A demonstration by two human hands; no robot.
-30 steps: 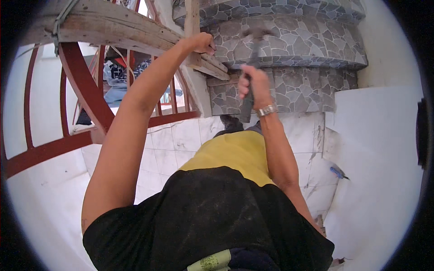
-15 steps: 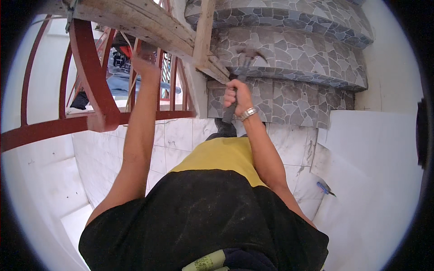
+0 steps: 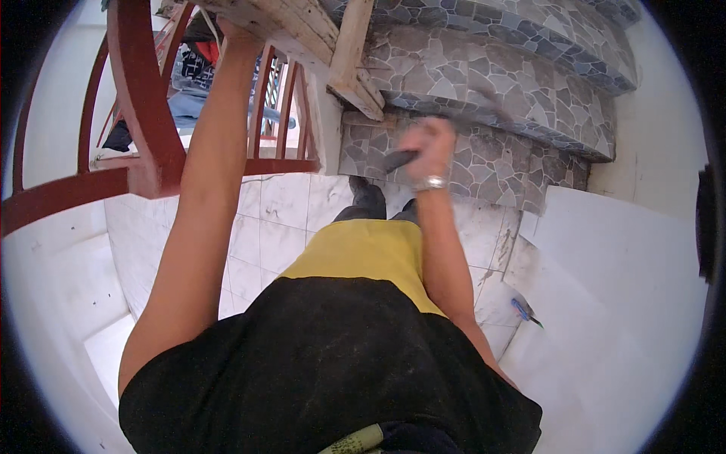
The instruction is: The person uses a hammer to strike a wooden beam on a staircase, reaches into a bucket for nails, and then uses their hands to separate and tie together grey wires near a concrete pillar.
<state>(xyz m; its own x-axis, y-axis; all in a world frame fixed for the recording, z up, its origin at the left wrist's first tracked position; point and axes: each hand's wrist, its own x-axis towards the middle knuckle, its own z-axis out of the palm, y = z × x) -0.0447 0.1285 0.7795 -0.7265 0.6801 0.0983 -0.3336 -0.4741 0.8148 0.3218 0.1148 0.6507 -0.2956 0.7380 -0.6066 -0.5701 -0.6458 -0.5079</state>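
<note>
My right hand, a metal watch at its wrist, is closed around a claw hammer. The dark grip end sticks out to the left of the fist, while the hammer's head is smeared by motion over the stone-pattern steps to the right. My left arm reaches far forward past the red railing, and the left hand is at the underside of a rough wooden beam. The beam hides its fingers. An upright wooden piece meets the beam beside the stairs.
Dark red railing bars stand on the left, with clothes and fabric beyond them. A small blue-handled tool lies on the marble-look floor tiles at the right. White walls rise on both sides.
My right hand has swung the hammer rightward, turning it from pointing forward to lying sideways. My left hand has moved forward to the beam. The whole view has shifted slightly.
</note>
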